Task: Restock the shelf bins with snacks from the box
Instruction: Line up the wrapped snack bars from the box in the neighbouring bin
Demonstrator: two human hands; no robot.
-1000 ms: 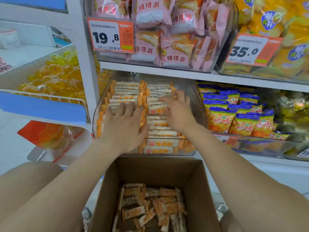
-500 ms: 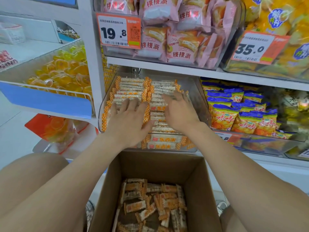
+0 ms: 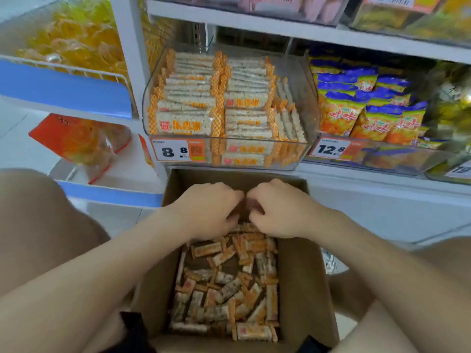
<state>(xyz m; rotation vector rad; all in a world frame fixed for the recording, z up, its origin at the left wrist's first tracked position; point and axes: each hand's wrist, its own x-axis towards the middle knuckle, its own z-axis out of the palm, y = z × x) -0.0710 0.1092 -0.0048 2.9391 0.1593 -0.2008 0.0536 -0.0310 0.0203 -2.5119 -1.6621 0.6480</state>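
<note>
Left hand (image 3: 207, 210) and right hand (image 3: 281, 209) have been lowered from bin (image 3: 310, 103) into box (image 3: 304, 276); whether either grip is closed cannot be told. Light, slippery snack bars (image 3: 224, 287) are judged best pinched mid-length.

One cardboard box (image 3: 300, 276) holds several dozen loose snack bars (image 3: 229, 289), too jumbled to count exactly. One clear bin (image 3: 307, 77) carries the same kind of bars in two flat stacks and one row standing on edge. Two hands are in view, the left hand (image 3: 206, 210) and the right hand (image 3: 280, 210). Four price tags (image 3: 178, 150) show, two cut off by the frame. There are well over ten chip bags (image 3: 369, 113).
</note>
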